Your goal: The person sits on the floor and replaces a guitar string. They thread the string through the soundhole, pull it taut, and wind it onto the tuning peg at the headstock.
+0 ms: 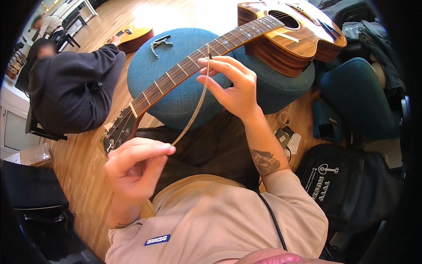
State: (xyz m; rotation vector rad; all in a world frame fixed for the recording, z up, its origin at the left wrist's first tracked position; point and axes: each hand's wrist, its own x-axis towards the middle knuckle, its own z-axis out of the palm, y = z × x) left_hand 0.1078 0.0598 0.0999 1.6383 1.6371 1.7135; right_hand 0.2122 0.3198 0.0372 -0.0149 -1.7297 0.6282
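A thin, pale, curved strip point(196, 110) stretches between my two hands; its exact kind is unclear. My left hand point(138, 165) pinches its lower end between thumb and fingers. My right hand point(233, 83) has its fingertips around the upper part, near a small black piece point(210, 56). Below and behind the strip lies the neck point(182, 70) of an acoustic guitar point(281, 53), crossing a blue round stool point(176, 105). The strings run along the fretboard, and the guitar's brown wooden body rests on a second blue stool point(290, 88). A silver capo point(159, 44) sits on the first stool.
At the left a person in a dark hoodie point(72, 88) sits with another guitar point(132, 39). A black bag point(347, 185) and a teal chair point(360, 97) stand at the right. A tape roll point(284, 118) lies on the wooden floor point(83, 163).
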